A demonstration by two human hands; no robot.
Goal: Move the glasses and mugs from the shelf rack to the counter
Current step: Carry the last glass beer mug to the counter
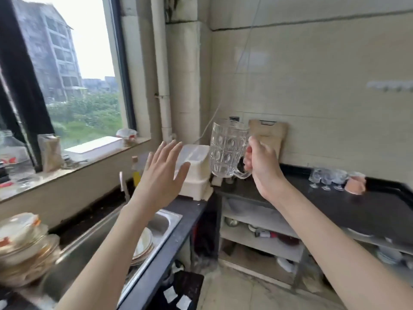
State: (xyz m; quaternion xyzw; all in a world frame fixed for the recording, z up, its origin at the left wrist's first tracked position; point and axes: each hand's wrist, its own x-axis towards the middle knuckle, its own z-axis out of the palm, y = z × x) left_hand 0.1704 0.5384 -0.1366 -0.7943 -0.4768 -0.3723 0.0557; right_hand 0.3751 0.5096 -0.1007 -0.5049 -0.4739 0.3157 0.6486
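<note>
My right hand [260,166] grips the handle of a large clear glass mug [225,148] with a dimpled pattern, holding it upright in the air above the corner of the kitchen. My left hand [162,173] is raised to the left of the mug with fingers spread and straight, holding nothing. The black counter [357,209] stretches to the right, and several small clear stemmed glasses [326,177] stand on it near the wall beside a pink object [355,183]. The shelf rack is not in view.
A white plastic container [196,171] sits in the corner behind my left hand. A steel sink [161,224] holds plates, and stacked dishes [22,242] stand at lower left. A wooden cutting board [271,135] leans on the tiled wall. Open shelves [257,238] lie under the counter.
</note>
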